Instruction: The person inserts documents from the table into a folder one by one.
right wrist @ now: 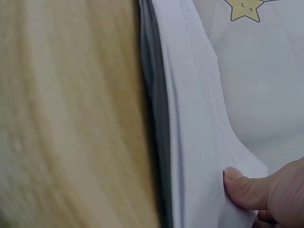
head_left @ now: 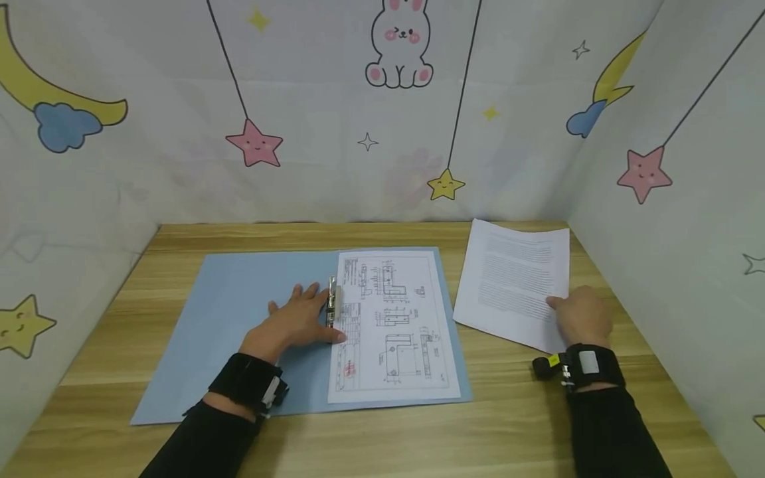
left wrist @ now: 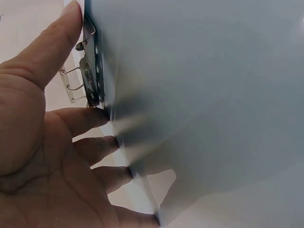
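From here I see a blue folder spread flat on the wooden bench, with a drawing lying on its right half and a metal clip along the drawing's left edge. The person's left hand rests there, its grip released: the fingers are spread, their tips touching the folder beside the clip, and the thumb reaches across to the drawing's edge.

Off to the right of the folder, and apart from it, the papers sit slightly askew near the back of the bench, lines of print on the top sheet. The right hand has them by the lower right edge, its grip pinched, thumb on top and fingers tucked beneath; close up, the sheets bend a little there.

Both arms wear dark sleeves and a black band at the wrist. Behind the bench hangs a pale cloth printed with a rabbit and stars.
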Demonstrator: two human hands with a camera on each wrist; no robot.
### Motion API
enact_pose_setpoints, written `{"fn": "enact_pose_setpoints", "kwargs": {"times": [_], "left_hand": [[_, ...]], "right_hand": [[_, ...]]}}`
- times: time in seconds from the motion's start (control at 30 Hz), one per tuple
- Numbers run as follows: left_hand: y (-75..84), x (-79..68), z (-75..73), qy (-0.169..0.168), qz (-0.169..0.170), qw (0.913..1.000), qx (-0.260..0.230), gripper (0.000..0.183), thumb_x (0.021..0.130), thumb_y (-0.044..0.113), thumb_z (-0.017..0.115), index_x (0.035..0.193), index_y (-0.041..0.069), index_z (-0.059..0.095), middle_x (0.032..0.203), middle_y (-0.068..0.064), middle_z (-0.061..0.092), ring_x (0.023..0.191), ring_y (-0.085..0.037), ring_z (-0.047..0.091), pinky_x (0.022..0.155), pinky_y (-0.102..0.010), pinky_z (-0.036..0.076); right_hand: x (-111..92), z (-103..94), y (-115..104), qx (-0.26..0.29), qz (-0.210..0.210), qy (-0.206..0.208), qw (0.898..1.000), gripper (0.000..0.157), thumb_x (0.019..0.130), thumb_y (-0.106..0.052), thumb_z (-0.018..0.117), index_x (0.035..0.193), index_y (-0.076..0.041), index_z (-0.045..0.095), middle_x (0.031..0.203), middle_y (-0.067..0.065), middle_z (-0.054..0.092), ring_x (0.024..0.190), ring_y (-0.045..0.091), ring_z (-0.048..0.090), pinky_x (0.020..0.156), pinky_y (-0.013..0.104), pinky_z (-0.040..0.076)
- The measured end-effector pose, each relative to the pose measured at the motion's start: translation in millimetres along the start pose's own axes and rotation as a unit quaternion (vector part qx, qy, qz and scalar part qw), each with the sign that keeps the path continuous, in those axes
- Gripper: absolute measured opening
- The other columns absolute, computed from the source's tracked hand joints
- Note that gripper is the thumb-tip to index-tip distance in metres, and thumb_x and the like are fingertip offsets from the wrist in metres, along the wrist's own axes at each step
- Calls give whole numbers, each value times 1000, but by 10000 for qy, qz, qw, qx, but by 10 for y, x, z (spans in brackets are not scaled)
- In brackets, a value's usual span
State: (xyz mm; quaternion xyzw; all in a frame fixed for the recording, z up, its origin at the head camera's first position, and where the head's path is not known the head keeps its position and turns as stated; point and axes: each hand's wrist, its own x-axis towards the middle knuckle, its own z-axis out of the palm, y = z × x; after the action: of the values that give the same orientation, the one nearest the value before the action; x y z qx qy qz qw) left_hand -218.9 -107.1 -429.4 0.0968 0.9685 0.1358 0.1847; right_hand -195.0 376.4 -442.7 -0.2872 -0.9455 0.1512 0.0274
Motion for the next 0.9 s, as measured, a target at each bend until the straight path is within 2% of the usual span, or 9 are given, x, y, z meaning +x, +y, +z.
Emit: {"fn": "enact_pose_setpoints", "kwargs": {"times": [0.17,0.33,0.43,0.53,0.6,0.73,0.9], "left_hand": [[-40,-23,-2,60,19,10000,-46,109,53,71,62,141,19,25,152,-16,16,135,-43,3,95,-80,6],[-53,-35,-2,88,82,9999,-84,108,54,71,62,141,18,25,152,-16,17,135,-43,3,94,-80,6],[-53,-43,-2,69,64,9999,-72,108,54,70,62,141,19,25,152,-16,17,135,-43,3,94,-80,6],[-49,-52,-7,42,58,9999,-72,108,54,70,63,142,19,24,152,-16,17,135,-43,4,94,-80,6],[-42,-59,-14,14,35,10000,-69,108,54,70,63,142,19,24,152,-16,16,135,-42,4,95,-80,7],[-39,-69,-29,-5,4,10000,-44,108,55,70,62,142,19,23,152,-15,16,135,-42,3,95,-79,7],[-53,-69,-20,29,33,10000,-26,107,56,71,61,142,20,23,152,-14,16,135,-41,4,95,-79,8]], "right_hand": [[42,1,25,-99,-74,198,9997,40,81,-31,58,85,9,63,77,23,64,61,28,50,44,39,37],[38,-37,6,-604,10,131,9981,44,84,-33,53,84,10,63,71,21,61,57,27,49,42,38,36],[4,-100,-16,-757,-76,287,9967,46,88,-33,47,87,10,63,72,24,63,55,29,51,41,39,36],[-49,-211,-60,-289,-206,572,9977,45,91,-31,42,96,9,63,84,30,65,63,37,56,42,41,37],[-94,-311,-108,371,-212,687,9967,47,92,-32,40,106,8,60,93,31,65,71,40,58,45,41,38],[-184,-529,-226,1508,-176,865,9846,55,91,-40,38,117,5,55,103,30,63,83,38,57,47,33,42],[-320,-725,-377,2296,15,988,9683,58,86,-49,40,121,-5,55,111,22,63,86,30,57,45,18,40]]}}
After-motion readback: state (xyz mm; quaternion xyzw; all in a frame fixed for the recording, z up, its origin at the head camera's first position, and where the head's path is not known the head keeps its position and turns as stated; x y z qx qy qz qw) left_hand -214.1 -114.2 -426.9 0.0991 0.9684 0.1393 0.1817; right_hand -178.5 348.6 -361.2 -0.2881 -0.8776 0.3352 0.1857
